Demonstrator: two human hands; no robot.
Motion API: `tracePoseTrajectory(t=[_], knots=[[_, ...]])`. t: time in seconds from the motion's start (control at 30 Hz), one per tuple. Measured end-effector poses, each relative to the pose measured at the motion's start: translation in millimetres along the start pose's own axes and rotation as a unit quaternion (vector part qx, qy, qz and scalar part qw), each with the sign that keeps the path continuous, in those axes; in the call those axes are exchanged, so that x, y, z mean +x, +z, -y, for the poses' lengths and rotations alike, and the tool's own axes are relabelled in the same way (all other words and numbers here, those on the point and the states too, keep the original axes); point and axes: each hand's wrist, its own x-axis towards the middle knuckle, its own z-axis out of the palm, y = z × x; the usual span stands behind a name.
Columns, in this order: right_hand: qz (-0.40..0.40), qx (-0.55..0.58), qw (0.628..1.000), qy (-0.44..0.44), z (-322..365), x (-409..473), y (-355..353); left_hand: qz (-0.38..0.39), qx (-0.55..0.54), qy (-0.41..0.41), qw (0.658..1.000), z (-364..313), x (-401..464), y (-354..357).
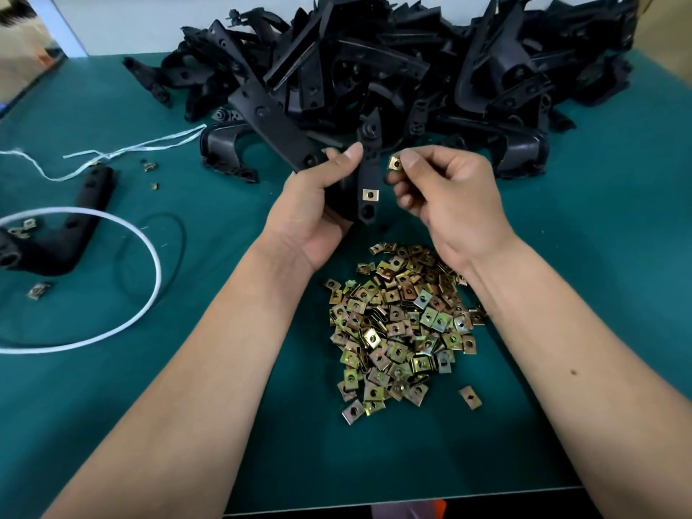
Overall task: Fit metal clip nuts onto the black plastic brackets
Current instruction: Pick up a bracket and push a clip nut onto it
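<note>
My left hand (314, 204) grips a black plastic bracket (273, 121) above the green table, thumb up near its end. One arm of the bracket hangs down with a metal clip nut (370, 195) fitted on it. Just right of that arm, my right hand (445, 196) pinches a loose clip nut (395, 162) between thumb and forefinger, apart from the bracket. Below both hands lies a heap of brass-coloured clip nuts (400, 327). A large pile of black brackets (393, 65) fills the back of the table.
At the left lies another black bracket (56, 234) with clip nuts on it, inside a white cord loop (149, 252). White string (123, 151) and a few stray clip nuts (149, 166) lie beyond it. The table's front edge (374, 505) runs near my elbows.
</note>
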Motion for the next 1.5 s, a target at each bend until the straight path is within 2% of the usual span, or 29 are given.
tracePoseTrajectory(t=[0.23, 0.47, 0.63, 0.8, 1.3, 1.5], knots=[[-0.004, -0.01, 1.0, -0.026, 0.5, -2.0, 4.5, 0.002, 0.052, 0.002, 0.999, 1.9, -3.4, 3.0], [-0.005, -0.027, 0.999, -0.019, 0.1, -1.9, 3.0, -0.005, 0.042, -0.003, 0.999, 1.7, -2.0, 1.9], [0.04, 0.038, 0.998, 0.039, 2.9, 0.2, -3.3, -0.004, 0.011, -0.012, 1.0, 0.4, 0.0, -0.9], [0.042, 0.064, 0.992, 0.096, 2.6, 1.5, -4.5, 0.014, 0.051, -0.008, 0.999, -0.2, -0.6, -1.3], [0.078, 0.1, 0.985, 0.116, 5.5, 2.3, -5.2, 0.055, 0.094, -0.018, 0.994, -0.8, 1.0, -2.3], [0.017, 0.071, 0.989, 0.129, 3.8, 6.7, -7.2, 0.029, 0.079, -0.014, 0.996, 3.2, 1.1, -0.1]])
